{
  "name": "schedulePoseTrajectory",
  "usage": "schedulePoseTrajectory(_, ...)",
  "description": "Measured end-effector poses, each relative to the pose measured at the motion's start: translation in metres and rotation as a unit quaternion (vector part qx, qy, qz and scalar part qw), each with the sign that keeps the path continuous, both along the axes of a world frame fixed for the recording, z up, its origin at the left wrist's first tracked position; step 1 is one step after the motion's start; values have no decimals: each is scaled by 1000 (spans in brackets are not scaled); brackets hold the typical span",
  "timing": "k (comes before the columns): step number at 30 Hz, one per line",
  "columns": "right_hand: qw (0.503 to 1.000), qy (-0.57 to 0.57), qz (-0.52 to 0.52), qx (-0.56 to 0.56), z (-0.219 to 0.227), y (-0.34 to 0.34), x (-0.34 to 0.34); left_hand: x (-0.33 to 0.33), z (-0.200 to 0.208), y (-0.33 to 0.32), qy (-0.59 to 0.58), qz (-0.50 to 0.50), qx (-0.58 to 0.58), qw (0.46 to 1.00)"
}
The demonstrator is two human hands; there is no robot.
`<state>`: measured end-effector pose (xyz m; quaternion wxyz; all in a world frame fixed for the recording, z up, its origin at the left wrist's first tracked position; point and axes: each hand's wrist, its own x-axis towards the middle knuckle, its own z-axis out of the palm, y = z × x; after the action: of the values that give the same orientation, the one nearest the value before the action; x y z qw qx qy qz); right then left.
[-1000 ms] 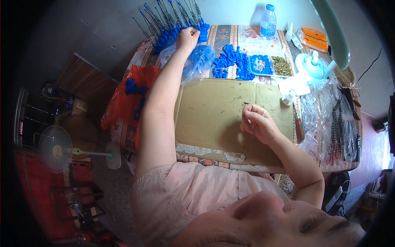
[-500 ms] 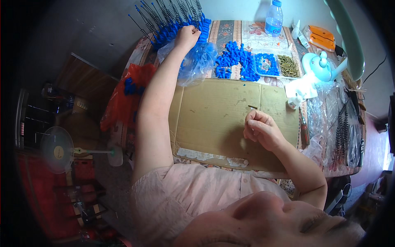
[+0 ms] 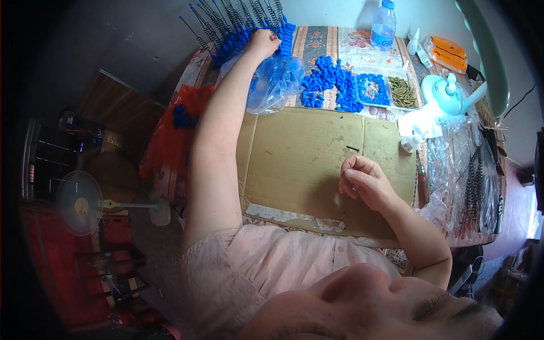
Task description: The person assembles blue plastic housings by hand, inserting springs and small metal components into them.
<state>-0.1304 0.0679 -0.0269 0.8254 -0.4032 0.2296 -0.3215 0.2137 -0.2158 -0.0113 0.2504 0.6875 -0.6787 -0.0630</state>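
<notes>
At the far left of the table my left hand (image 3: 262, 44) reaches in among blue cone-shaped pieces (image 3: 238, 45) from which black coiled springs (image 3: 229, 17) stand up. Its fingers are closed, and whatever they grip is hidden. Over the cardboard sheet (image 3: 300, 153), my right hand (image 3: 367, 182) is held with thumb and fingers pinched together. Nothing can be clearly made out between them. Just beyond its fingertips lies a short, thin brass-coloured pin (image 3: 352, 148).
A clear plastic bag (image 3: 275, 85) lies under my left forearm. Beyond the cardboard are a heap of blue cones (image 3: 323, 82), a tray of small blue parts (image 3: 372, 89) and brass pieces (image 3: 403, 90). A lamp (image 3: 442, 93), a screwdriver (image 3: 423, 184) and bagged springs (image 3: 471, 181) sit at the right.
The view has shifted slightly. My left hand stays among the blue pieces with a small turn at the fingers; my right hand keeps its pinched pose above the cardboard.
</notes>
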Motion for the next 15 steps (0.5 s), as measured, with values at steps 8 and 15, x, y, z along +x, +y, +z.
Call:
schedulePoseTrajectory(8, 1000, 4, 7, -3, 2, 0, 1, 15, -2, 20, 64, -46, -3, 997)
schedulePoseTrajectory(15, 1000, 13, 16, -23, 1, 1, 0, 0, 11, 35, 39, -26, 29, 998)
